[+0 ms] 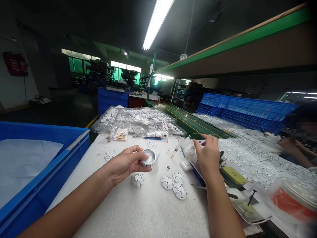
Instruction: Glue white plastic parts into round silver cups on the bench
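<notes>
My left hand grips a small round white housing, its hollow side tilted up and my thumb at its inner edge. Below it on the white table stands another white housing. My right hand hovers at the right with thumb and fingers apart, and I see nothing between them. Close by it lie a clear plastic bag and a syringe with an orange tip. Three round white discs lie together in the middle right, with tiny metal pieces above them.
A blue bin stands at the left. Bagged trays of white parts lie at the back, near cotton swabs and a blue pen. On the right are a yellow-green box, blue crates and a co-worker's hands. A shelf hangs overhead.
</notes>
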The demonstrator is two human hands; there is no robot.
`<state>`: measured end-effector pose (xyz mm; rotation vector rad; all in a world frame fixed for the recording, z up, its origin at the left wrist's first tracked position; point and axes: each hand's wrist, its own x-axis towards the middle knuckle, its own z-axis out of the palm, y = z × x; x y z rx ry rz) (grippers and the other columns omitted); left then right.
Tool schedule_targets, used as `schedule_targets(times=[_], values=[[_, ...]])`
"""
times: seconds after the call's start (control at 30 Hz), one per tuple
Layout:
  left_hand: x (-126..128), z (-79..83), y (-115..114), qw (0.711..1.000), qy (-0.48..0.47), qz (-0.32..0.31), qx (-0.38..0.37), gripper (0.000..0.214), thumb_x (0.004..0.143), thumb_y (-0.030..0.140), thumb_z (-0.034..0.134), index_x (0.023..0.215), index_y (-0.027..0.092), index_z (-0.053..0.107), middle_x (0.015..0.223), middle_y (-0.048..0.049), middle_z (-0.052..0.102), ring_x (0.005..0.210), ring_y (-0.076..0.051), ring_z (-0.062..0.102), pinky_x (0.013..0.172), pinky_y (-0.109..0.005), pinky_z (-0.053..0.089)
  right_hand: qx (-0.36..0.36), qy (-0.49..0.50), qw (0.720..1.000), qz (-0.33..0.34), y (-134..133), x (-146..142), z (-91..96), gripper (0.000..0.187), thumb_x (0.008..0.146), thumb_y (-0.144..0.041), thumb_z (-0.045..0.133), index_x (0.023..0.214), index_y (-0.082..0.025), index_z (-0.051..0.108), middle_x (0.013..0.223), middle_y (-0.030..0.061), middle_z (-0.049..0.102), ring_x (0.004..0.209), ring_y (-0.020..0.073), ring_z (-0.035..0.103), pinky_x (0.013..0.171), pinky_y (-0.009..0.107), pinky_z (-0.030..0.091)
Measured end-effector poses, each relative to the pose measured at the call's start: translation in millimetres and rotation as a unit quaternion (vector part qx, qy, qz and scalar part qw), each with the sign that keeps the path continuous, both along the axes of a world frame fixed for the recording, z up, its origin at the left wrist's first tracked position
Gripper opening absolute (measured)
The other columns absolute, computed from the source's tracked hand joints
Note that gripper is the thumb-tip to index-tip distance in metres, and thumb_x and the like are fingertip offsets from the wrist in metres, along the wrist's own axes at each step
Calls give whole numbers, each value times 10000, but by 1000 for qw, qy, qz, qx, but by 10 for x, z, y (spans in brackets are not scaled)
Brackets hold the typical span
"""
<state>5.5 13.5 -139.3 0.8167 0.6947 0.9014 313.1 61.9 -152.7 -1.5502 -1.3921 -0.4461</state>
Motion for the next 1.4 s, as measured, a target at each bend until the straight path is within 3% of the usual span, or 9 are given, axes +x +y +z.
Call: schedule_targets(times=[0.07,0.17,0.37,0.5,0.57,0.9,1.13,1.3,1.4], values=[[0,-5,4,1000,-2,-8,8,250,735,88,699,782,162,464,869,-33,571,782,-136,617,778,-328,599,-4,21,1000,9,-67,-135,-16,460,870,-568,394,968,-154,568,941,130,583,762,225,540,781,378,417],[2,5,-7,1000,1,-11,12,232,754,86,676,789,161,460,874,-41,576,791,-141,616,777,-319,596,-77,44,995,44,-84,-293,-133,406,893,-548,370,867,-182,546,755,61,594,663,200,561,684,327,431],[1,36,-32,1000,6,-5,5,226,762,83,669,808,158,462,879,-47,582,796,-145,617,757,-305,599,-215,46,973,73,100,-357,-349,530,720,-471,628,1100,-138,466,923,89,619,664,206,590,593,296,410],[6,29,-33,1000,9,-7,3,230,759,81,672,803,156,460,879,-48,572,792,-142,609,759,-311,599,-260,35,963,68,177,-349,-341,221,772,-386,578,834,-185,512,797,71,623,696,219,586,604,290,366],[10,24,-36,1000,10,-7,3,237,752,79,678,796,156,458,872,-46,566,787,-139,608,763,-314,598,-276,35,958,70,188,-349,-332,192,782,-365,568,724,-206,476,693,49,614,660,214,580,592,287,347],[17,30,-24,1000,12,-1,-1,254,740,77,688,778,154,448,879,-66,575,781,-141,609,752,-308,595,-250,96,958,104,194,-348,-371,226,725,-357,629,652,-218,466,618,30,628,605,219,613,574,290,374],[5,31,-10,1000,11,-9,15,250,733,98,705,789,156,468,892,-57,571,803,-148,611,775,-323,592,-105,198,968,114,177,-209,-168,481,813,-619,452,989,-173,484,932,130,671,752,235,667,686,352,490],[-30,73,-16,1000,15,-4,21,219,745,106,702,808,152,497,914,-62,575,813,-145,601,783,-326,592,-154,193,946,207,332,-334,-28,449,727,-583,596,881,-163,570,821,92,686,724,230,666,653,334,513],[-52,65,-1,1000,3,-4,29,210,741,110,710,807,146,514,901,-58,571,800,-138,598,789,-332,592,-176,171,946,211,452,-425,31,341,762,-488,595,858,-161,580,816,94,683,727,236,658,656,343,499]])
